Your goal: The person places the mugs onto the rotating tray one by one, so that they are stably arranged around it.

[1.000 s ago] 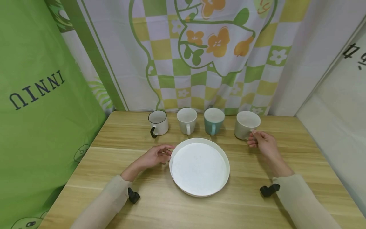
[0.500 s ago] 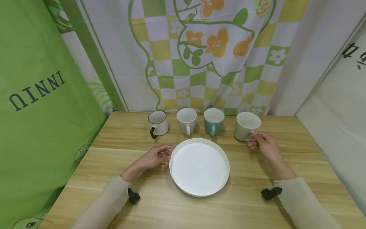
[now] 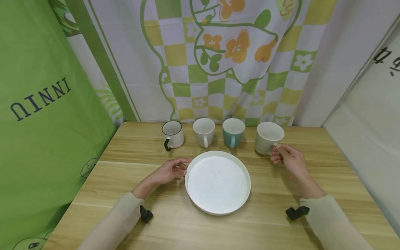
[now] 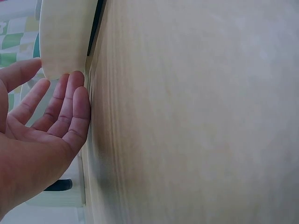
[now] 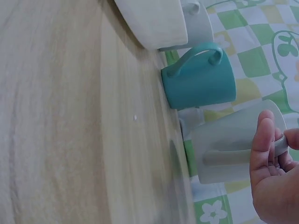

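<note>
In the head view my right hand (image 3: 289, 158) pinches the handle of a white mug (image 3: 265, 142) at the right end of a row of mugs. The right wrist view shows the fingers and thumb at that handle, with the mug's base (image 5: 198, 163) close over the table. My left hand (image 3: 170, 170) is at the left side of a round white tray (image 3: 249, 182), its fingers loosely extended. In the left wrist view its fingertips (image 4: 77, 77) are right at the tray's outer wall (image 4: 65, 42). The tray's floor is bare.
Left of the held mug stand a teal mug (image 3: 229, 139), another white mug (image 3: 201, 137) and a white mug with a black rim and handle (image 3: 176, 139). Their handles face the near side. A patterned curtain (image 3: 197, 76) hangs behind the wooden table (image 3: 265, 225).
My right hand and the white mug have shifted very slightly, a little toward me and then a touch left. The left hand, tray and other mugs have stayed in place.
</note>
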`<state>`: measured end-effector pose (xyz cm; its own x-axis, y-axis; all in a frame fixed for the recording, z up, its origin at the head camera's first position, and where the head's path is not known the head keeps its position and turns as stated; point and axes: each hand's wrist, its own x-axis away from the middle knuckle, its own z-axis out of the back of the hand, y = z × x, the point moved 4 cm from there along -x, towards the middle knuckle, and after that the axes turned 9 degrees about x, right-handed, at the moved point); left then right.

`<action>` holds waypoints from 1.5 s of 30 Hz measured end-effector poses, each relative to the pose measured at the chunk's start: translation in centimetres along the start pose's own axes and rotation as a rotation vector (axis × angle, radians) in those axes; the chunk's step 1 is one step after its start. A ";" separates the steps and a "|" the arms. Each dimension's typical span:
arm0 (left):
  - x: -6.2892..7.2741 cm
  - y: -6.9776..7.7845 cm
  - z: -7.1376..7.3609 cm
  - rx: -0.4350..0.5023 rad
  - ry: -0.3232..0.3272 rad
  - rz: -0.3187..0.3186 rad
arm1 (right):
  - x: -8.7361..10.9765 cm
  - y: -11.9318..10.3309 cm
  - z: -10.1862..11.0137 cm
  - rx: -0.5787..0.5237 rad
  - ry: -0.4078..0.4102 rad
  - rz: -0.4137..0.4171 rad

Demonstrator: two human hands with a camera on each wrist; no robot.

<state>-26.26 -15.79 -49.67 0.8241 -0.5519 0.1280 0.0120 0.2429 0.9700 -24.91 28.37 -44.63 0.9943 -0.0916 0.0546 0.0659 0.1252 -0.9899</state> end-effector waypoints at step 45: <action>0.2 0.4 0.0 0.002 -0.013 -0.015 | 2.5 -3.0 -2.2 0.083 -0.040 0.090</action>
<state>-26.13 -15.83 -49.29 0.8163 -0.5659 0.1156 0.0234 0.2325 0.9723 -22.82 25.59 -41.83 0.9990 -0.0365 -0.0273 -0.0190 0.2122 -0.9770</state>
